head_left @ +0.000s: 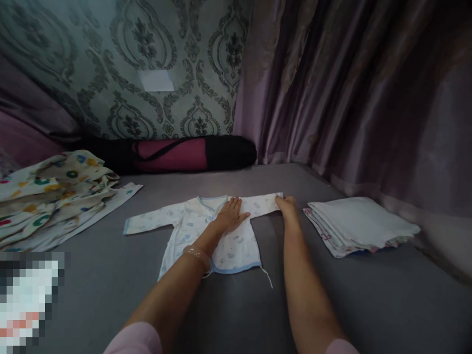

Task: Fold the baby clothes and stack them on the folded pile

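Baby shirt in head view: lies spread on the grey surface, just below centre, toward 7 o'clock, sleeves out toward 9 and 3. Left hand: open, palm down, fingers fanned over the upper chest beside the 3 o'clock sleeve. Right hand: fingers look closed on that sleeve's cuff, though dim light blurs the tips. Handling, my judgement: keep the palm broad and light as an anchor; draw the cuff level toward 3 o'clock, just enough to take out creases without skewing the thin body. Loose tie trails from the hem near 5 o'clock; best kept from tucking under. Folded cloths sit apart, past the cuff at 3; patterned cloth at 9.
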Action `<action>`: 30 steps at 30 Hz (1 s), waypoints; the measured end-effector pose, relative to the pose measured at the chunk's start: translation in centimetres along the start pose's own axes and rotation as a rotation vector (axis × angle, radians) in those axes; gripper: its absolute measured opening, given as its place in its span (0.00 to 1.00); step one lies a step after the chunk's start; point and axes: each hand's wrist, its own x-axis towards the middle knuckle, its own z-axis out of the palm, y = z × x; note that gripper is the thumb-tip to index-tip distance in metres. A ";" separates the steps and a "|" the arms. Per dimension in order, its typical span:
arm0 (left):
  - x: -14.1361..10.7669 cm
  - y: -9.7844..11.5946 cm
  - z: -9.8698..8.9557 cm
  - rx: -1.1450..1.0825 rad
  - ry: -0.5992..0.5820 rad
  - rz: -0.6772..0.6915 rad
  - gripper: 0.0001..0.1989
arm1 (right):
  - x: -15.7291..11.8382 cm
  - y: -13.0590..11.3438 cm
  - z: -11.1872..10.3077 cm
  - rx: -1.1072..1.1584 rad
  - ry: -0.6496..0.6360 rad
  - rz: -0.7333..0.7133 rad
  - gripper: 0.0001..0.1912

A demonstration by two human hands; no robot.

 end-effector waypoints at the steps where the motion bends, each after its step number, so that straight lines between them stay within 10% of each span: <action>1: 0.0 0.0 0.1 0.011 -0.008 -0.001 0.42 | 0.0 -0.2 0.1 0.072 0.005 0.026 0.12; 13: 1.2 0.8 -1.9 0.102 -0.157 -0.071 0.49 | -1.6 -2.6 -0.2 0.649 -0.046 0.162 0.05; 30: 2.1 0.4 -3.5 0.083 -0.098 -0.034 0.48 | -5.1 -7.6 4.2 0.818 -0.315 0.103 0.07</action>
